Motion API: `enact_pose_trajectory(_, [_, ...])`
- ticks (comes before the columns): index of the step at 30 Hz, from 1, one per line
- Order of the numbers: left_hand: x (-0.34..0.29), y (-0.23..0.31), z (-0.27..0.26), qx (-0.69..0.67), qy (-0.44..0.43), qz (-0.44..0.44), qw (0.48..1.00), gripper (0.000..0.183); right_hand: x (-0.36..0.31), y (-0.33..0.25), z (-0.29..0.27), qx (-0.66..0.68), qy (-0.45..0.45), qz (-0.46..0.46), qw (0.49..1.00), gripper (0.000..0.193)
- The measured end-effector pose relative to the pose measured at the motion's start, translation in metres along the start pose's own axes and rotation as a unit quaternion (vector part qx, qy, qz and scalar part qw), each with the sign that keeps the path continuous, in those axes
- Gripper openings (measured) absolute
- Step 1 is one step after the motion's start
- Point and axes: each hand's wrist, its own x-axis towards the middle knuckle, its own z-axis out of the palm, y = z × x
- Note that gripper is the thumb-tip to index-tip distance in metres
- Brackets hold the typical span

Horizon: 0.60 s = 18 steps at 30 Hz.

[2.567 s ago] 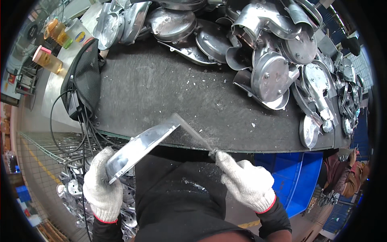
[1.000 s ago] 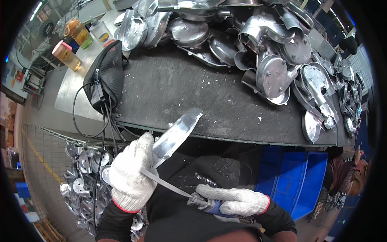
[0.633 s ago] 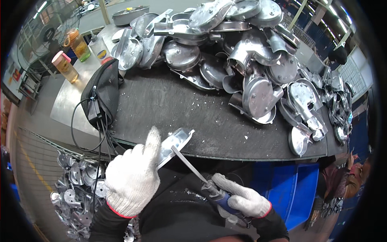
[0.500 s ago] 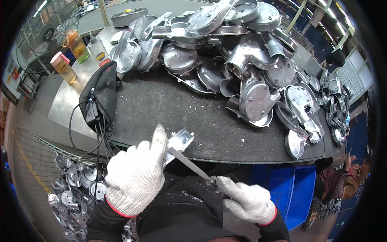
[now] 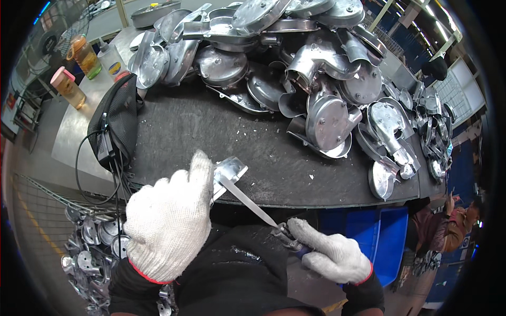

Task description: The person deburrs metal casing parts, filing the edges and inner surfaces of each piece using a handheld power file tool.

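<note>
My left hand (image 5: pixel 171 224), in a white knit glove with a red cuff, is closed round a shiny metal casting (image 5: pixel 230 169). Most of that piece is hidden behind the fingers; its open end shows beyond them. In a matching glove, my right hand (image 5: pixel 337 257) grips a long flat file (image 5: pixel 246 201). A metal clamp-like fitting (image 5: pixel 287 238) and a bit of dark blue handle show at its near end. The file's far tip lies against the casting's edge. Both hands are above my black apron, near the front edge of the dark-topped table (image 5: pixel 211 129).
Round metal castings (image 5: pixel 328 122) are heaped across the table's back and right. A black mesh pouch (image 5: pixel 117 118) with cables sits left, near bottles (image 5: pixel 68 87). More castings (image 5: pixel 89 260) fill a wire basket below left. Blue bins (image 5: pixel 390 242) stand below right, beside another person (image 5: pixel 445 224).
My right hand has shifted slightly right and its grip shows more of the fitting and handle. The left hand and casting are slightly higher and further left. The whole view has shifted a little.
</note>
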Motion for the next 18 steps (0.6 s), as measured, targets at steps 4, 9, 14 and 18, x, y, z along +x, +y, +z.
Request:
enact_pose_trajectory(4, [-0.002, -0.001, 0.003, 0.001, 0.023, -0.003, 1.0, 0.043, -0.001, 0.004, 0.001, 0.263, -0.109, 0.148, 0.947, 0.071])
enact_pose_trajectory(9, [0.004, -0.007, 0.005, -0.039, 0.032, -0.001, 0.999, 0.04, 0.001, -0.005, 0.005, 0.26, -0.132, 0.288, 0.912, 0.078])
enact_pose_trajectory(14, [0.014, -0.005, 0.008, -0.079, 0.11, 0.047, 0.99, 0.048, 0.012, -0.006, 0.011, 0.5, -0.117, 0.124, 0.849, 0.096])
enact_pose_trajectory(18, [0.02, -0.02, 0.042, -0.302, 0.262, 0.09, 0.912, 0.073, 0.004, -0.003, 0.016, 0.464, -0.018, 0.128, 0.876, 0.091])
